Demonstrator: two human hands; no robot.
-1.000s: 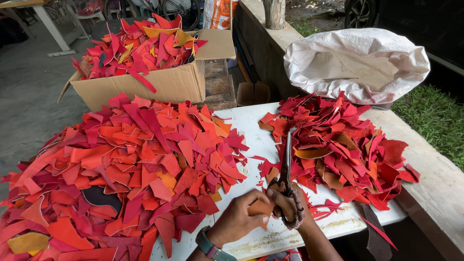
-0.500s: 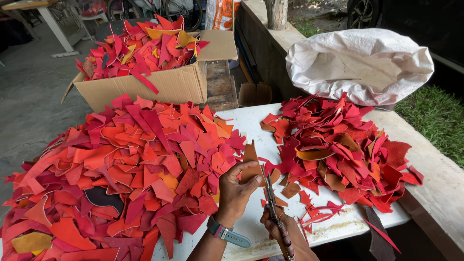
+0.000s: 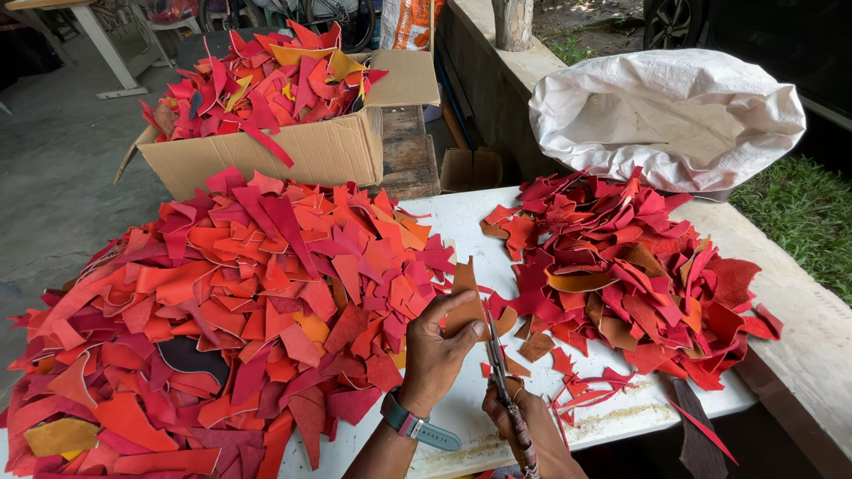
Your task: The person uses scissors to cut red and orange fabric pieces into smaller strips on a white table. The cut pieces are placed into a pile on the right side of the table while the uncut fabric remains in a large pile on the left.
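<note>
My left hand (image 3: 435,355) pinches a brown leather scrap (image 3: 465,293) upright above the white table (image 3: 453,222). My right hand (image 3: 532,430) grips a pair of scissors (image 3: 499,368), whose blades point up against the scrap's right edge. A large pile of red and orange leather pieces (image 3: 222,310) lies to the left of my hands. A smaller pile of red and brown offcuts (image 3: 621,266) lies to the right. A watch sits on my left wrist.
A cardboard box (image 3: 284,151) heaped with red scraps stands behind the table. A white woven sack (image 3: 666,115) rests on the concrete ledge at the right. Thin trimmed strips (image 3: 586,390) lie near the table's front edge. Grass lies beyond the ledge.
My left hand has lifted the brown scrap up from the table front. The scissors, which pointed toward the right pile, now stand against the scrap's edge.
</note>
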